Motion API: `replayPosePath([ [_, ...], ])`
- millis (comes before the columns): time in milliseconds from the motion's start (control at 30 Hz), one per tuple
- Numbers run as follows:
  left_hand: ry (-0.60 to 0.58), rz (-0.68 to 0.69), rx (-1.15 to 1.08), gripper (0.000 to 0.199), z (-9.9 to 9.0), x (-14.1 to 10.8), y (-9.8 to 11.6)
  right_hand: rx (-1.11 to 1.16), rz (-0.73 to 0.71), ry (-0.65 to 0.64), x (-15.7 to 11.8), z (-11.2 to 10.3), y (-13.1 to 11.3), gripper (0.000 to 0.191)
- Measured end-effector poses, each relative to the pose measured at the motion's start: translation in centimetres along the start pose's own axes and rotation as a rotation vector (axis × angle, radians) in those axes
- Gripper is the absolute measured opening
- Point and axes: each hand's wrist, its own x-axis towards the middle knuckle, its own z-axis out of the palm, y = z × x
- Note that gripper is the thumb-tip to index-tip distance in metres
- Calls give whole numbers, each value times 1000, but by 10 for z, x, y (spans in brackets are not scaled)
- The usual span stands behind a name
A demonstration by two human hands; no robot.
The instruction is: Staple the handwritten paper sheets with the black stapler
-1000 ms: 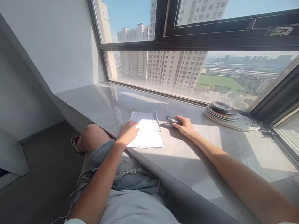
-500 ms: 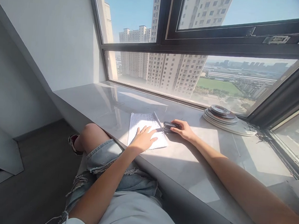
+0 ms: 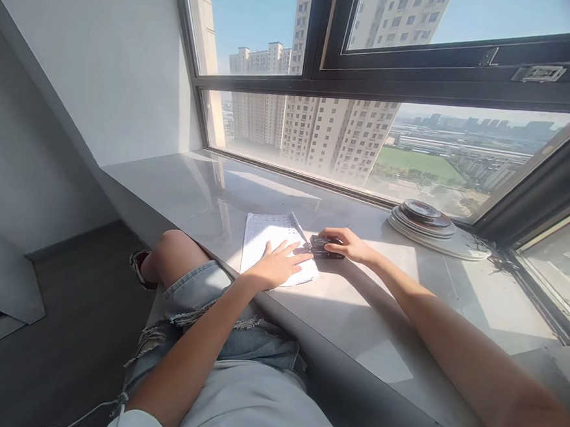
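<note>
White paper sheets (image 3: 259,234) with printed rows lie on the sill, their right edge slightly raised. My left hand (image 3: 275,265) rests on them, fingers spread, fingertips near the right edge. Just right of the paper, my right hand (image 3: 348,245) is wrapped round a black device (image 3: 319,243), which looks like a stapler. Its left end meets the paper's right edge; whether the edge is inside it is too small to tell.
A stack of plates (image 3: 423,222) stands on the sill (image 3: 337,308) at the right, by the window frame (image 3: 372,89). Cables lie in the right corner. My knee (image 3: 175,248) is below the sill's front edge.
My left hand has shifted slightly right on the paper. The black device in my right hand now sits level against the paper's edge, and the view has moved a little.
</note>
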Motion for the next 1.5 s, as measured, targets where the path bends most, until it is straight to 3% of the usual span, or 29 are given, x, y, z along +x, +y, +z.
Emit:
replayPosePath([
  [200,-47,53,3,51,-4,-2,7,-123,5,-123,4,-1,-20,45],
  [333,-71,99,20,51,-2,-3,10,-183,94,31,11,15,-25,62],
  [433,-43,114,19,51,2,-2,10,-273,185,151,16,32,-22,64],
  [600,-36,177,42,50,6,3,4,-433,249,169,20,46,-14,59],
  [800,-31,222,71,51,6,5,2,-505,284,198,20,49,-12,63],
  [1233,30,252,63,46,10,5,-6,-557,319,112,23,48,-13,61],
  [1500,-21,221,70,50,8,4,-3,-577,318,107,24,48,-12,62],
])
